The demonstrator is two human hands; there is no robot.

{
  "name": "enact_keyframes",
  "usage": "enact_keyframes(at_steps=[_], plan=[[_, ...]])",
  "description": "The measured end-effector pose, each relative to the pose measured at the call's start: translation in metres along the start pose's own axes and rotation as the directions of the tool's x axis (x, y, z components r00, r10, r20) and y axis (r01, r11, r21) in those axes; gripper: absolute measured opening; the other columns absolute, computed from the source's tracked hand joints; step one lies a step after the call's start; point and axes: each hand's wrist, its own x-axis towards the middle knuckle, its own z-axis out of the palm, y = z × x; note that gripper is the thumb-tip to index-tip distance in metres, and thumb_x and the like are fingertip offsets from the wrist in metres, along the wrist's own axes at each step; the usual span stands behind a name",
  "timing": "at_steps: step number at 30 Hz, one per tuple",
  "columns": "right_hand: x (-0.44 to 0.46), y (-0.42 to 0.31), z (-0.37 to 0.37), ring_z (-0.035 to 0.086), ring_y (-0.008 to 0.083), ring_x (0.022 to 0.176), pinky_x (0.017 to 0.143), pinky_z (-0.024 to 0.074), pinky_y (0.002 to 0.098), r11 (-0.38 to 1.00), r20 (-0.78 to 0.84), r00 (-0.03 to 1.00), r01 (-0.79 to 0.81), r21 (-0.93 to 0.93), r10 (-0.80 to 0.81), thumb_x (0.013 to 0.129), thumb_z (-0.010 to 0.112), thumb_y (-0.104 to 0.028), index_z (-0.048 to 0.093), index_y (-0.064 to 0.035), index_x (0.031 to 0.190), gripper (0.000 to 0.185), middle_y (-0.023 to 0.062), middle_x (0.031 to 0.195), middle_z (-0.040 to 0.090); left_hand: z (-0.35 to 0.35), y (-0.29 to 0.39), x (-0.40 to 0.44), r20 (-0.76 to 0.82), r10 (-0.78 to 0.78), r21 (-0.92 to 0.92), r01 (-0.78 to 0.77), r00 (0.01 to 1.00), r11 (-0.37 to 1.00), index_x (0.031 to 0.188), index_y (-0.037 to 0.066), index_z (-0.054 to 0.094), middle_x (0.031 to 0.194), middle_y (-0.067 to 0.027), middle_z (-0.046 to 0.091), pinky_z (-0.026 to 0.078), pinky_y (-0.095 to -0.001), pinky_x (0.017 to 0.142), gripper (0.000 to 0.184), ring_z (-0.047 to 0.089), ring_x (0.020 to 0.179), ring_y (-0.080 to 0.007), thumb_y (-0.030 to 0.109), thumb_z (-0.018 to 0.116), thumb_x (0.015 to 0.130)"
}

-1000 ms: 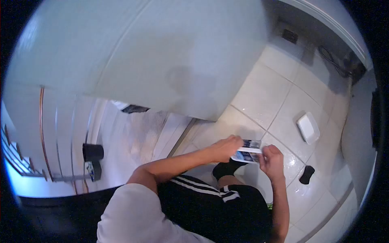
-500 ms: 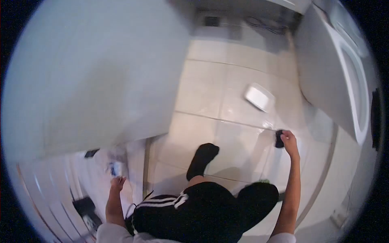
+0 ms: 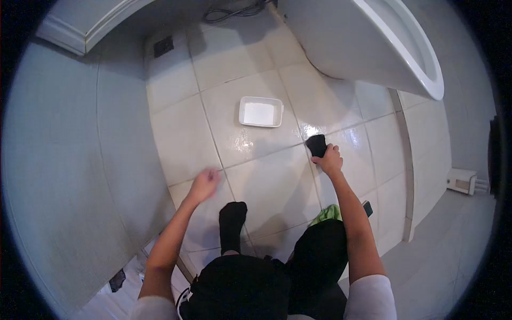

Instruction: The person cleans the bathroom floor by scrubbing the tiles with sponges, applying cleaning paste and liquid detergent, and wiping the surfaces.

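Note:
My right hand (image 3: 330, 159) is closed around a small black pad (image 3: 316, 145), soft-looking, held at the wet tiled floor. Whether it is a sponge or a folded cloth I cannot tell. My left hand (image 3: 205, 184), smeared by motion, hovers over the tiles above my black-socked foot (image 3: 232, 221); nothing clear shows in it. Ahead of both hands a white rectangular tub (image 3: 261, 112) sits on the floor. A green cloth (image 3: 326, 214) lies by my right knee, and a small dark block (image 3: 367, 208) is just right of my forearm.
A toilet (image 3: 368, 48) stands at the upper right. Grey panelling (image 3: 64, 160) rises along the left. A floor drain (image 3: 164, 46) and a coiled cable (image 3: 234, 13) are at the back. A raised ledge (image 3: 405, 165) runs down the right, with a white box (image 3: 461, 181) beyond.
My view has turned toward the tiles. My left hand has come from the doorway side, where it was at a white-and-blue item, to over the floor. My right hand still holds the black pad.

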Motion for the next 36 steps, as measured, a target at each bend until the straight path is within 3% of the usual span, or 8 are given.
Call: enact_keyframes(at_steps=[2, 7, 15, 18, 27, 31, 34, 36], plan=[[0.001, 0.001, -0.005, 0.059, 0.0373, 0.101, 0.079, 0.0498, 0.0459, 0.989, 0.103, 0.995, -0.007, 0.148, -0.009, 0.075, 0.073, -0.032, 0.053, -0.0033, 0.111, 0.050, 0.0175, 0.108, 0.060, 0.019, 0.008, 0.093, -0.356, 0.419, 0.256, -0.344, 0.835, 0.903, 0.093, 0.001, 0.056, 0.072, -0.0080, 0.058, 0.047, -0.0312, 0.050, 0.030, 0.057, 0.060, -0.0163, 0.030, 0.062, 0.087], [-0.006, 0.024, -0.028, 0.063, 0.0391, 0.088, 0.075, 0.0482, 0.0442, 0.826, 0.051, 0.994, 0.055, 0.561, -0.101, 0.081, 0.066, -0.016, 0.059, -0.0014, 0.105, 0.029, 0.0248, 0.090, 0.065, 0.031, 0.076, 0.209, -0.470, 0.285, 0.230, -0.196, 0.835, 0.953, 0.129, 0.003, 0.050, 0.080, -0.0121, 0.064, 0.051, -0.0321, 0.056, 0.056, 0.062, 0.073, -0.0184, 0.023, 0.068, 0.081], [-0.062, 0.121, -0.009, 0.066, 0.0339, 0.077, 0.070, 0.0519, 0.0387, 0.865, 0.091, 0.995, -0.013, 0.501, -0.038, 0.083, 0.063, -0.013, 0.059, -0.0028, 0.111, 0.029, 0.0219, 0.092, 0.067, 0.043, 0.071, 0.179, -0.204, -0.020, -0.463, -0.078, 0.979, 0.883, 0.124, 0.005, 0.037, 0.105, -0.0105, 0.055, 0.058, -0.0390, 0.063, 0.039, 0.061, 0.086, -0.0219, 0.012, 0.055, 0.090], [-0.090, 0.124, -0.003, 0.060, 0.0148, 0.074, 0.066, 0.0496, 0.0281, 0.461, 0.185, 0.951, -0.285, 0.840, 0.249, 0.087, 0.060, -0.006, 0.051, -0.0041, 0.115, 0.030, 0.0156, 0.085, 0.064, 0.049, 0.055, 0.147, -0.144, 0.054, -0.489, -0.119, 0.988, 0.864, 0.122, 0.007, 0.038, 0.104, -0.0097, 0.054, 0.059, -0.0396, 0.065, 0.034, 0.060, 0.087, -0.0209, 0.011, 0.053, 0.092], [-0.079, 0.039, -0.036, 0.060, 0.0201, 0.074, 0.073, 0.0488, 0.0324, 0.571, 0.042, 0.966, 0.115, 0.813, -0.254, 0.085, 0.065, -0.022, 0.054, -0.0074, 0.127, 0.046, 0.0166, 0.105, 0.061, 0.133, 0.074, 0.089, 0.105, 0.201, -0.400, -0.144, 0.974, 0.905, 0.120, 0.005, 0.042, 0.090, -0.0046, 0.051, 0.057, -0.0300, 0.061, 0.032, 0.057, 0.081, -0.0139, 0.008, 0.055, 0.091], [-0.104, 0.150, 0.011, 0.058, 0.0294, 0.103, 0.088, 0.0472, 0.0414, 0.892, -0.302, 0.898, -0.179, 0.416, 0.321, 0.083, 0.065, -0.029, 0.048, -0.0085, 0.132, 0.055, 0.0168, 0.120, 0.055, 0.134, 0.053, 0.103, 0.150, 0.098, -0.357, -0.039, 0.984, 0.933, 0.123, 0.007, 0.041, 0.109, -0.0071, 0.053, 0.055, -0.0413, 0.081, 0.034, 0.057, 0.097, -0.0182, 0.008, 0.053, 0.092], [-0.143, 0.207, 0.019, 0.036, 0.0456, 0.127, 0.103, 0.0348, 0.0496, 0.576, 0.035, 0.621, -0.745, 0.337, 0.783, 0.072, 0.071, -0.045, 0.025, -0.0104, 0.145, 0.093, 0.0248, 0.138, 0.039, 0.138, 0.060, 0.097, -0.144, 0.505, 0.098, -0.495, 0.851, 0.863, 0.129, 0.009, 0.044, 0.114, -0.0122, 0.050, 0.046, -0.0464, 0.094, 0.045, 0.053, 0.106, -0.0239, 0.003, 0.058, 0.086], [-0.156, 0.227, 0.052, 0.031, 0.0479, 0.129, 0.105, 0.0312, 0.0511, 0.540, 0.041, 0.594, -0.755, 0.372, 0.803, 0.070, 0.071, -0.048, 0.019, -0.0091, 0.146, 0.100, 0.0289, 0.140, 0.032, 0.131, 0.128, 0.064, 0.199, 0.803, 0.647, -0.691, 0.562, 0.323, 0.135, 0.017, 0.043, 0.129, -0.0109, 0.044, 0.026, -0.0567, 0.108, 0.063, 0.043, 0.123, -0.0287, 0.007, 0.064, 0.077]])
